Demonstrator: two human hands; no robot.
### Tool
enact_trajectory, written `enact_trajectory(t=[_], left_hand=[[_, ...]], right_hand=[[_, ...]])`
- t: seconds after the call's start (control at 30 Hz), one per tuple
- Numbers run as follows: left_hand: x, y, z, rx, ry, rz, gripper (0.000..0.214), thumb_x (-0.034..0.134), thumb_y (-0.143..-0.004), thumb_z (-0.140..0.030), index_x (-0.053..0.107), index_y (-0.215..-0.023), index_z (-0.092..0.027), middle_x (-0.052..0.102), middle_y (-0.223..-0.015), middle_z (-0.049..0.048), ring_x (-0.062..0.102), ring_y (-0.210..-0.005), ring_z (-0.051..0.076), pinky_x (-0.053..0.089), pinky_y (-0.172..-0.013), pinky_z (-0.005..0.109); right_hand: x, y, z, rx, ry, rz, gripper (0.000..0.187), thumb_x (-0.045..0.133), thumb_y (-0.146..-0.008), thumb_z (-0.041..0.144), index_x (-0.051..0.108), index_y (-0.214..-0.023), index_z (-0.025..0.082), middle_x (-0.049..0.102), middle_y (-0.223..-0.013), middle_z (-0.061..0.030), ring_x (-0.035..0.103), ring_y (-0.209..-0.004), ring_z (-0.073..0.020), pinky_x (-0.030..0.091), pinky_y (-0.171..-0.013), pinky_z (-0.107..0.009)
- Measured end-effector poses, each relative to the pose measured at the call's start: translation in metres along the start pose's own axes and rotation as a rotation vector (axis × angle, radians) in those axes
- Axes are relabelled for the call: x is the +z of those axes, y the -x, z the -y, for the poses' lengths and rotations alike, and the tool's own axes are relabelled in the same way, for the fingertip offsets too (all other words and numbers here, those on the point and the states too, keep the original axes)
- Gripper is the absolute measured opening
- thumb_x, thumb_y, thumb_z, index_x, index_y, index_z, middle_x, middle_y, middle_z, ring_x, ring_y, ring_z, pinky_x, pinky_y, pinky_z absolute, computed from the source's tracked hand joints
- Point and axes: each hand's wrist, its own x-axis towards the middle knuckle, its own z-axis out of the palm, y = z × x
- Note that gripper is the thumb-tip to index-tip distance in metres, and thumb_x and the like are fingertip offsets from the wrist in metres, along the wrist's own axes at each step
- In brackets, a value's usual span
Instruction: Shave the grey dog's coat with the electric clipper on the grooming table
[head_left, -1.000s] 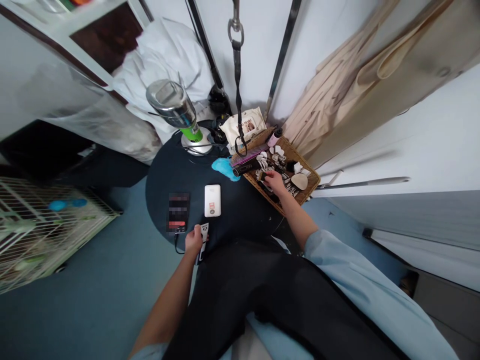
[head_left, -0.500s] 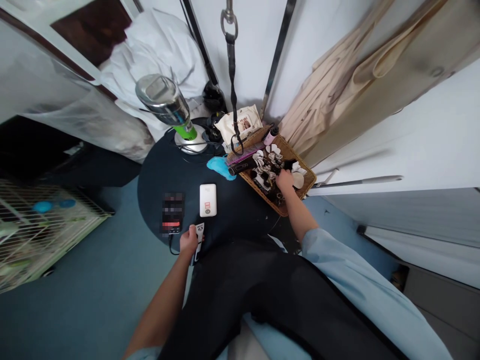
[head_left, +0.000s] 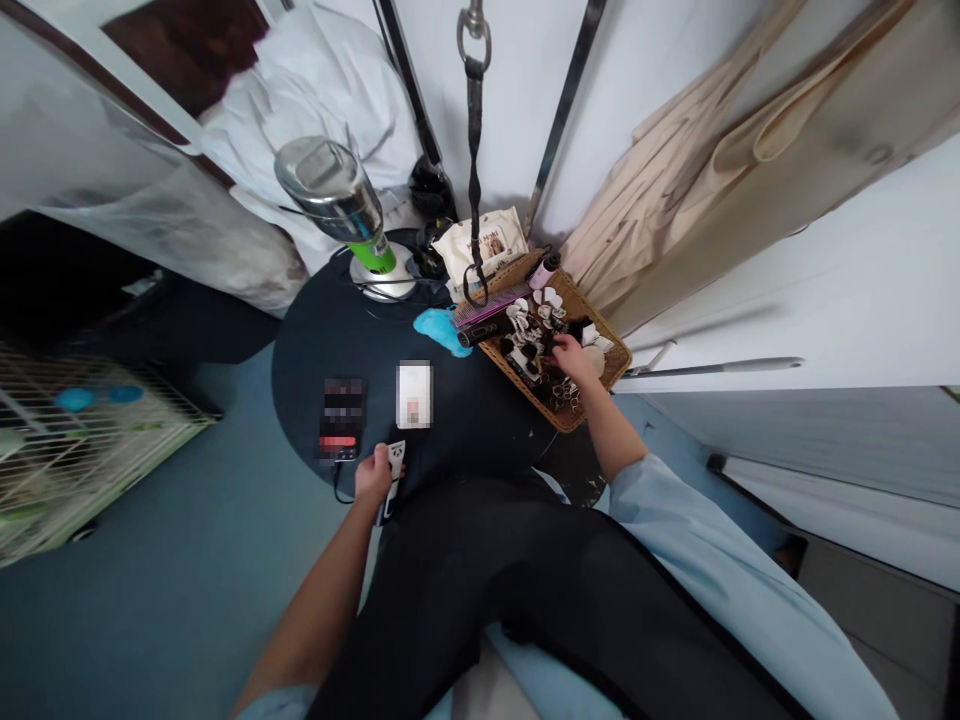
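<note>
My left hand grips a small white tool with a panda face at the near edge of the round dark table. My right hand reaches into a wicker basket at the table's right side, fingers down among several small clips, scissors and grooming pieces; whether it holds one I cannot tell. A purple comb and a black cylinder lie at the basket's left rim.
On the table lie a dark device, a white box, a blue cloth, a wipes pack and a steel dryer with a green band. A strap with a ring hangs overhead. A wire cage stands left.
My right hand has shifted across the basket from its left-middle part toward its right side. My left hand has kept hold of the white tool.
</note>
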Motion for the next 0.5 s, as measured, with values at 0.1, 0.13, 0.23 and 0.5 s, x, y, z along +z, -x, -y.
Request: enact_trajectory(t=[0.1,0.13,0.23,0.5], left_hand=[[0.0,0.0,0.0,0.005,-0.004,0.002,0.053,0.036,-0.092,-0.048,0.068,-0.065,-0.017,0.071,-0.063,0.0128,0.071,-0.067,0.028,0.052,-0.065,0.033],[0.0,0.001,0.0,0.006,-0.001,0.004,0.053,0.036,-0.092,-0.049,0.068,-0.065,-0.017,0.072,-0.063,0.0128,0.071,-0.067,0.028,0.052,-0.066,0.033],[-0.002,0.002,-0.001,0.008,-0.014,0.004,0.053,0.035,-0.092,-0.048,0.067,-0.063,-0.017,0.072,-0.063,0.0132,0.071,-0.068,0.028,0.053,-0.067,0.034],[-0.002,0.0,-0.001,0.023,-0.043,0.003,0.054,0.035,-0.093,-0.047,0.067,-0.063,-0.017,0.071,-0.062,0.0137,0.071,-0.067,0.029,0.053,-0.065,0.034]], right_hand=[[0.008,0.004,-0.002,-0.03,-0.083,-0.013,0.047,0.041,-0.09,0.014,0.057,-0.134,0.017,0.074,-0.101,-0.0046,0.072,-0.084,-0.0142,0.058,-0.081,-0.028],[0.009,0.004,-0.002,-0.041,-0.098,-0.024,0.045,0.042,-0.089,0.014,0.059,-0.131,0.016,0.074,-0.101,-0.0046,0.072,-0.087,-0.0149,0.058,-0.085,-0.029],[0.008,0.004,-0.003,-0.065,-0.095,-0.075,0.037,0.047,-0.088,0.016,0.069,-0.118,0.015,0.073,-0.109,-0.0097,0.069,-0.105,-0.0211,0.052,-0.101,-0.036],[-0.011,-0.026,0.016,-0.108,0.057,-0.161,0.064,0.06,-0.089,0.027,0.044,-0.149,0.015,0.05,-0.147,-0.0199,0.058,-0.126,-0.0324,0.046,-0.106,-0.042]])
